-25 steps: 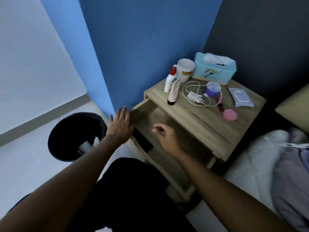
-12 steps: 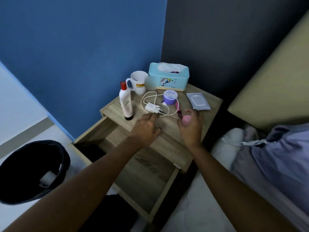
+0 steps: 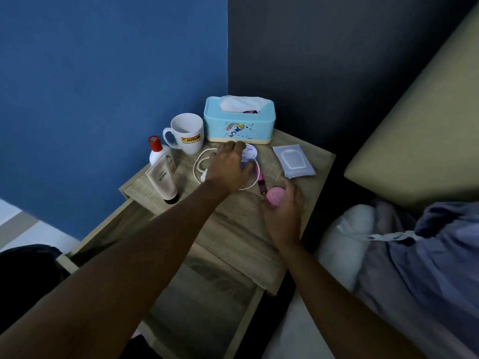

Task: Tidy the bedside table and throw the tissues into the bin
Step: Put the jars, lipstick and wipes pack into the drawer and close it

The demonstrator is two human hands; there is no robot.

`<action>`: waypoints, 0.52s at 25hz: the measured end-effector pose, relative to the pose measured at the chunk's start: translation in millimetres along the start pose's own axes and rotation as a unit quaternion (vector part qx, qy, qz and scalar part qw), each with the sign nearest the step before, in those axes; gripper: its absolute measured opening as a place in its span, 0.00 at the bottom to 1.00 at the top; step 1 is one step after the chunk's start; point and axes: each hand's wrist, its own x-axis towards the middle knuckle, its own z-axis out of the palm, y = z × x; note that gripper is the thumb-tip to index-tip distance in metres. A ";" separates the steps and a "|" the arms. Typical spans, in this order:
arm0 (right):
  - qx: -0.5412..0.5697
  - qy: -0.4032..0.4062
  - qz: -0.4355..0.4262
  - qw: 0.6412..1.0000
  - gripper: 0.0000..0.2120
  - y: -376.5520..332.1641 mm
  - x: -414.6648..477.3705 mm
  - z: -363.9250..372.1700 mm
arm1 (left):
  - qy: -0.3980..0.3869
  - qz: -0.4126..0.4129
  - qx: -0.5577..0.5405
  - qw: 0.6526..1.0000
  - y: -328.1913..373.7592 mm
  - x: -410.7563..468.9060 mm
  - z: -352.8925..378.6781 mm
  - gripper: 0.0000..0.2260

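Left hand point(image 3: 228, 167) moved onto purple jar point(image 3: 249, 154), right hand point(image 3: 283, 203) lifting pink disc point(image 3: 276, 196)

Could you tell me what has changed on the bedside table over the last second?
The left hand left the drawer's edge and reached over the white cable onto the purple jar. The right hand came up from the drawer and closed on the pink round case. Mug, tissue box, bottles and open drawer stayed put.

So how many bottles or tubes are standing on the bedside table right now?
2. A white bottle with a red cap stands at the table's left edge beside the mug. A beige tube stands cap-down just in front of it. The left hand may hide other small items.
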 end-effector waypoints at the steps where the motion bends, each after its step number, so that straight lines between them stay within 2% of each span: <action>1: 0.002 0.003 0.006 1.000 0.37 -0.4 0.1 1.0 | 0.007 0.001 0.013 1.000 1.4 11.8 1.9 0.22; 4: -0.003 0.014 0.002 1.000 0.36 -1.1 -1.0 3.0 | -0.016 -0.015 0.063 0.998 8.2 39.7 10.2 0.24; 8: -0.013 0.022 0.004 1.000 0.35 -2.8 -0.3 2.0 | -0.115 -0.084 0.120 0.983 13.7 55.0 20.7 0.32; 13: -0.008 0.027 0.012 1.000 0.36 -2.5 -1.0 1.7 | -0.113 -0.104 0.095 0.984 11.7 61.1 34.2 0.33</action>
